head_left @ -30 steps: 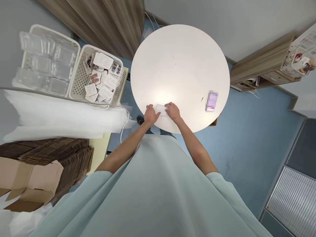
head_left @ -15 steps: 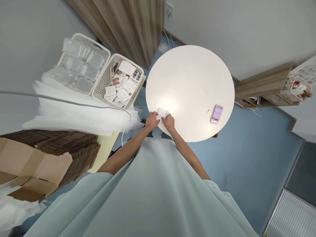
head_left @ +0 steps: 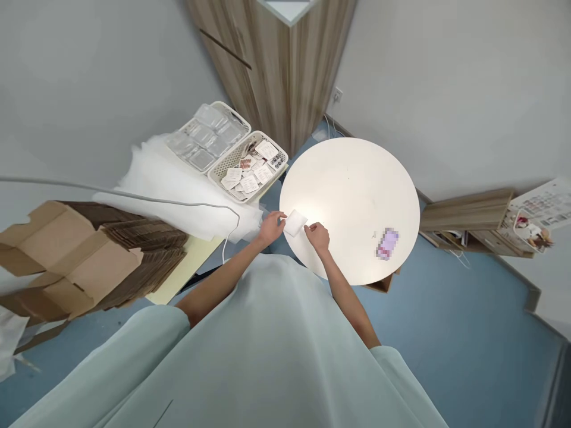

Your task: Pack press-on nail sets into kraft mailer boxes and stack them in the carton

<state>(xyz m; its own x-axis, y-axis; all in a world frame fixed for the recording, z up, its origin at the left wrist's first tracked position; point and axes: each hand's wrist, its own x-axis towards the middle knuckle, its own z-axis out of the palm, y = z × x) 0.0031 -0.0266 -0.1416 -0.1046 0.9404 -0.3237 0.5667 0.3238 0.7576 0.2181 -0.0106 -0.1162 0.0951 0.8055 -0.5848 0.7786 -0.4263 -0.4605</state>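
A small white square packet (head_left: 295, 223), seemingly wrapped in thin foam sheet, is at the near left edge of the round white table (head_left: 357, 178). My left hand (head_left: 271, 229) is at the packet's left corner, with thumb and fingers apart. At its right corner is my right hand (head_left: 317, 238); its fingers are curled in and the thumb is pressed towards the packet's edge. What is inside the wrapping cannot be seen.
To the left, white foam sheets (head_left: 178, 202) lie beside a basket of printed cards (head_left: 285, 159) and a basket of clear plastic boxes (head_left: 218, 106). Flattened cardboard boxes (head_left: 107, 255) are stacked nearer. A blurred purple object (head_left: 387, 244) lies on the table's right. A cable (head_left: 191, 204) crosses the sheets.
My hands have moved apart from their close hold on the packet, out to its two side corners. The packet shows more fully and is turned. The view has tilted up.
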